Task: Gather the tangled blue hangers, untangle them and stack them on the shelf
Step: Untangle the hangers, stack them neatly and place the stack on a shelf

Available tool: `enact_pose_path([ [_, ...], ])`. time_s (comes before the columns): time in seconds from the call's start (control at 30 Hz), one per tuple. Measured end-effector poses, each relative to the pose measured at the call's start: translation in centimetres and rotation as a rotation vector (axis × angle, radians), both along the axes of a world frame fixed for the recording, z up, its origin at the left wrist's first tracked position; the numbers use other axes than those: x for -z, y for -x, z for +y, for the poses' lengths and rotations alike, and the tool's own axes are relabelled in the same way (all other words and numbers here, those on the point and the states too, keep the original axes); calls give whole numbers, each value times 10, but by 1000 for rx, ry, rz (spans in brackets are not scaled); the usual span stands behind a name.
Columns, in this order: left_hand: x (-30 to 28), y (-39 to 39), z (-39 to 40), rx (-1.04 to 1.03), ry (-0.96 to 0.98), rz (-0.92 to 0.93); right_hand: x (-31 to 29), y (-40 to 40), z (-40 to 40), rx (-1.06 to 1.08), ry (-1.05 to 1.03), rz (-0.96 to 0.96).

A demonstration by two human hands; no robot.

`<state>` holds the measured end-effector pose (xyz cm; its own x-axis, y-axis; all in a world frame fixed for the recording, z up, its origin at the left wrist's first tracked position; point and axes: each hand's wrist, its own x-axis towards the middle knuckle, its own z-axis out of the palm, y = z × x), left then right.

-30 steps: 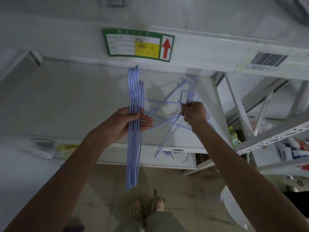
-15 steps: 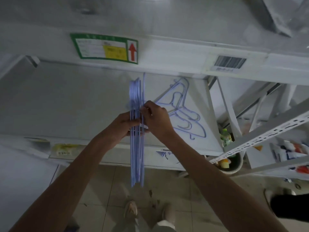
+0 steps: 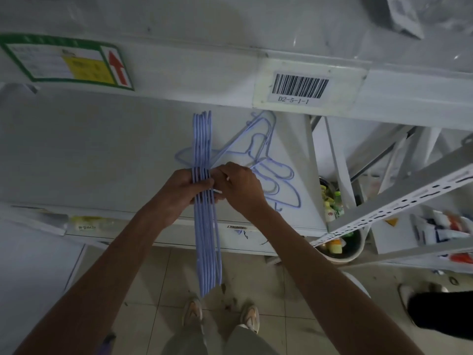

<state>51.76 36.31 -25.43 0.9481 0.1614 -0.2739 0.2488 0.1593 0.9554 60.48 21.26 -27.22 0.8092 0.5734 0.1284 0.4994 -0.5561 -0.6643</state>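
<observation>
Single head-worn wide-angle view, looking steeply down, close over shelf (image 3: 102,149) edge, floor (image 3: 153,316) below.

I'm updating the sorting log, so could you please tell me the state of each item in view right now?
Bundle of blue hangers: aligned edge-on, held upright in front of the shelf.
Loose blue hangers: lying overlapped on the shelf, not yet gathered.
Left hand: closed around the bundle's middle.
Right hand: fingers pinched at the bundle's right edge.
Barcode label: stuck flat on the beam.
</observation>
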Motion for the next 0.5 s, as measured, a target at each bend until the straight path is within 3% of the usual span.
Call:
enact_pose_path([
  [0.1, -2, -6, 5, 24, 44, 3, 3, -38, -24, 192, -68, 212],
  [0.2, 0, -8, 11, 54, 37, -3, 21, -95, -62, 297, 268, 76],
  [0.27, 3, -9, 12, 60, 20, 1, 36, -123, -80, 284, 437, 87],
  [0.4, 12, -10, 9, 84, -5, 21, 64, -147, -85, 183, 608, 119],
  [0.5, 19, -7, 9, 85, -5, 39, 76, -153, -81, 187, 672, 1],
])
